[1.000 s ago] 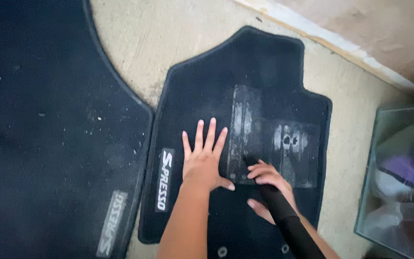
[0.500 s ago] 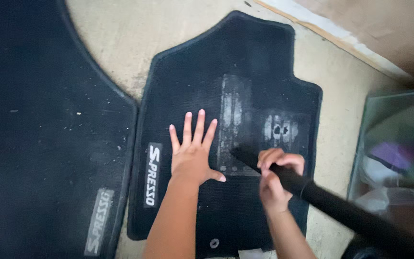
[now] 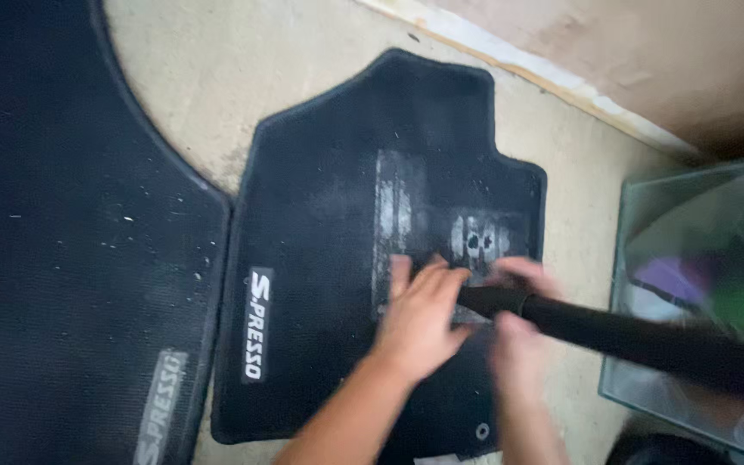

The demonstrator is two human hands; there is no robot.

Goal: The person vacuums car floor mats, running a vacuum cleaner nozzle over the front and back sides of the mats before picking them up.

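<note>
A black carpet car mat (image 3: pixel 320 224) lies on the floor, with a worn grey heel patch (image 3: pixel 406 207) near its middle. My left hand (image 3: pixel 419 314) rests on the mat over the lower part of that patch, blurred by motion, and reaches toward the tip of a black tube (image 3: pixel 613 331). My right hand (image 3: pixel 518 319) grips the tube near its front end. The tube runs off to the right edge of the view, its tip low over the mat.
A second, larger black mat (image 3: pixel 53 258) speckled with pale crumbs lies to the left. A glass tank (image 3: pixel 699 258) with coloured things inside stands at the right. Pale floor (image 3: pixel 243 69) and a light skirting strip (image 3: pixel 527 69) run behind.
My left hand slid right from the mat's bare middle to the tube's tip. The tube swung flatter and now points left. The view shifted slightly.
</note>
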